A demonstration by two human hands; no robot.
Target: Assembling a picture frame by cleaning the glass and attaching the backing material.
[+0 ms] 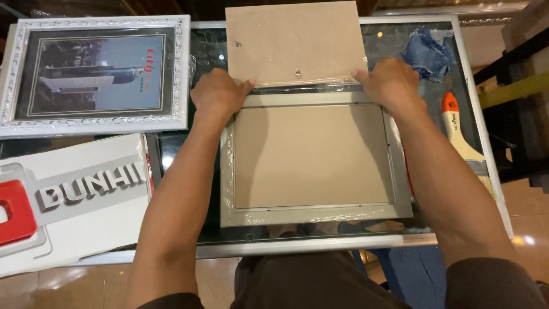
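A silver picture frame (pixel 315 216) lies face down on a glass-topped table (pixel 320 245), with a brown board set in its back. My left hand (pixel 218 94) and my right hand (pixel 389 83) each grip a lower corner of a second brown backing board (pixel 294 41), which carries a small metal hanger near its lower edge. This board sits tilted just beyond the frame's far edge. Clear plastic wrap clings around the frame's rim.
A finished ornate silver frame (pixel 94 123) with a picture lies at the left. Below it is a white cardboard box (pixel 86 229) with red and grey print. A paintbrush (pixel 460 140) with an orange end and a blue denim rag (pixel 428 52) lie at the right.
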